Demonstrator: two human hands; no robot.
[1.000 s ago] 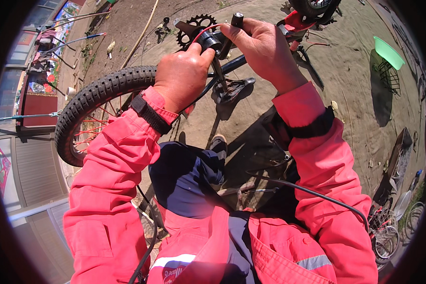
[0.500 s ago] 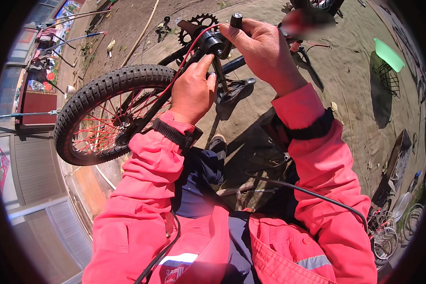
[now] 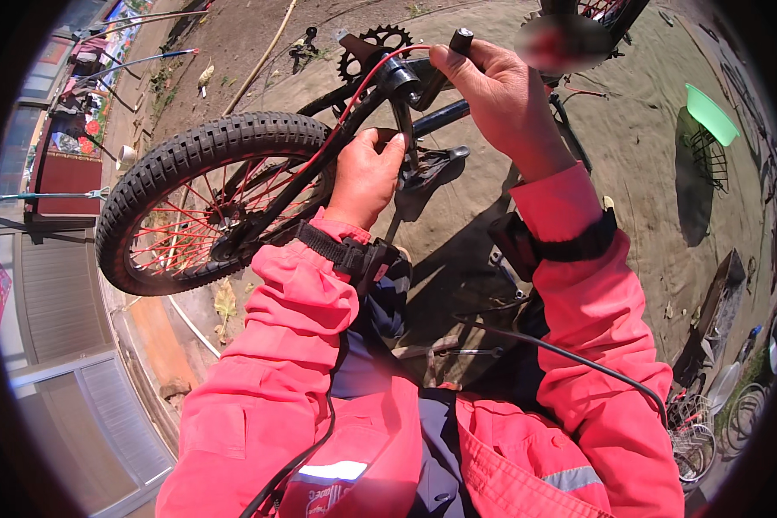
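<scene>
Bicycle (image 3: 447, 116) with a black frame stands upside down on tan ground cloth (image 3: 639, 177), its black saddle (image 3: 436, 164) at the bottom, just beyond the hands of a person seen from their own head height. Its knobbly tyre (image 3: 157, 168) fills the left side, around a wheel with red spokes. A toothed black chainring (image 3: 394, 37) sits near the top, beside a round black bottom bracket shell (image 3: 397, 78).

A thin red cable (image 3: 354, 101) runs up along the frame, over that shell and across to the right hand (image 3: 509, 108). There the grip is narrow: thumb and curled fingers pinch the cable, right next to a short black bar (image 3: 463, 41) with a round end. The left hand (image 3: 361, 183) is close to the upright tube above the saddle, its grip narrow too, thumb and forefinger nearly together; whether anything is between them cannot be told.

Both arms wear bright coral sleeves (image 3: 570, 203) with black wrist straps (image 3: 578, 242). Well apart to the right, a light green basin (image 3: 710, 116) tilts above a black wire rack (image 3: 708, 164).
</scene>
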